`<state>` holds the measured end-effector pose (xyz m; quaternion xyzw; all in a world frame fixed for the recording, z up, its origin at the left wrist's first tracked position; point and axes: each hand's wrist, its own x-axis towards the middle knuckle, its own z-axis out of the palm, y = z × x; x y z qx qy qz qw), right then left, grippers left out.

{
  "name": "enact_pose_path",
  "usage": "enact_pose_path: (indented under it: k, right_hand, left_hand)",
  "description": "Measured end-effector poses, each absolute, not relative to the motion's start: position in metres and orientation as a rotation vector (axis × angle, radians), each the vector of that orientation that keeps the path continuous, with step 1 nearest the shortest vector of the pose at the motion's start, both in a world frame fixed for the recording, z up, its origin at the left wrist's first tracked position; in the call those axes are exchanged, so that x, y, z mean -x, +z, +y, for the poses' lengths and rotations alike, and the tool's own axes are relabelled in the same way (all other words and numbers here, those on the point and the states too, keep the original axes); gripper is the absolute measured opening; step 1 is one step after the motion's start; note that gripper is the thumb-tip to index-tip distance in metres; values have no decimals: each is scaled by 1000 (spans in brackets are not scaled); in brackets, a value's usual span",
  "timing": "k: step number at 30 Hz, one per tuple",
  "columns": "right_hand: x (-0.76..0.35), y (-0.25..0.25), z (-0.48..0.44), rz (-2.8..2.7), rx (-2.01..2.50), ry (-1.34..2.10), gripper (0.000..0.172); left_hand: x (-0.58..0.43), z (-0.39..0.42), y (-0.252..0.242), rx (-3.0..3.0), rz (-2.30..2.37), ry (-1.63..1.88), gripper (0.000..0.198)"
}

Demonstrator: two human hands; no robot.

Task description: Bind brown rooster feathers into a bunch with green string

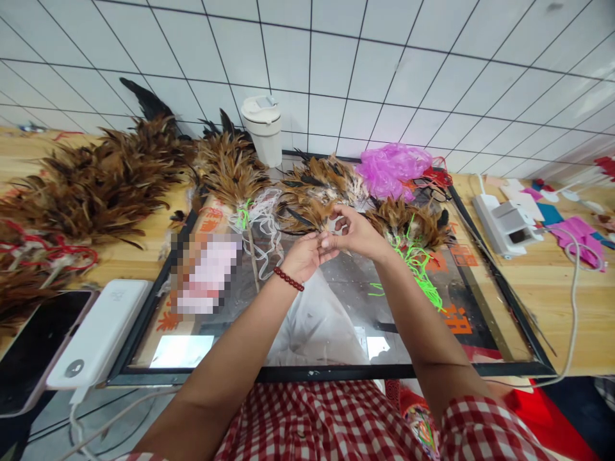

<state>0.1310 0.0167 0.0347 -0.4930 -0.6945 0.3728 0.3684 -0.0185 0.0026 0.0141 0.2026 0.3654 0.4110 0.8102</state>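
Observation:
My left hand (307, 254), with a dark red bead bracelet (288, 278) at the wrist, is closed near the middle of the glass-topped board. A small brown feather (321, 212) shows just above its fingertips and seems pinched there. My right hand (358, 235) meets it from the right, thumb and fingers bent together at the left fingertips; what lies in its pinch is hidden. Right behind both hands lies a pile of brown and black feathers (307, 182). To the right is another feather bunch (408, 218) with bright green strings (420, 272).
Left of my hands, a feather duster head (230, 168) lies beside white stringy strips (264, 224). Behind stands a white lidded cup (265, 134). Pink plastic (391, 169) lies at the back. A large feather heap (100, 176), power bank (103, 333) and phone (48, 346) are left; a white device (507, 224) is right.

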Motion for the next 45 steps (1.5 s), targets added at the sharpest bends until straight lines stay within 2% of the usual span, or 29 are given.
enact_pose_path:
  k: [2, 3, 6, 9, 12, 15, 17, 22, 30, 36, 37, 41, 45]
  right_hand:
    - [-130, 38, 13, -1977, 1237, 786, 82]
    - [-128, 39, 11, -2039, 1234, 694, 87]
    - [-121, 41, 8, -2071, 1261, 489, 83]
    - [-120, 39, 9, -1955, 1328, 450, 82]
    - [-128, 37, 13, -1837, 1347, 747, 77]
    - [-142, 37, 17, -1751, 1174, 1345, 45]
    - [-150, 36, 18, -1695, 1026, 1648, 32]
    - [-155, 32, 17, -1579, 894, 1892, 34]
    - [-144, 40, 18, -1365, 1083, 1761, 28]
    - [-140, 41, 17, -1454, 1116, 1622, 30]
    - [-139, 40, 17, -1486, 1106, 1568, 33]
    - [-137, 36, 17, -1699, 1121, 1369, 62]
    - [-136, 33, 17, -1841, 1248, 1024, 58]
  left_hand:
    - [19, 4, 12, -397, 744, 912, 5]
    - [20, 4, 11, -393, 734, 913, 5]
    - [21, 4, 10, -402, 728, 890, 5]
    - [21, 4, 11, -427, 720, 906, 7]
    - [21, 4, 14, -440, 776, 998, 7]
    - [21, 3, 17, -514, 821, 908, 10]
    - [22, 1, 17, -568, 783, 749, 10]
    - [26, -2, 17, -583, 621, 519, 11]
    - [25, -2, 18, -668, 567, 609, 23]
    - [20, -1, 10, -594, 681, 713, 13]
    - [19, 0, 9, -540, 683, 753, 11]
    - [19, 1, 7, -399, 704, 852, 9]
    - [18, 1, 7, -365, 714, 845, 7]
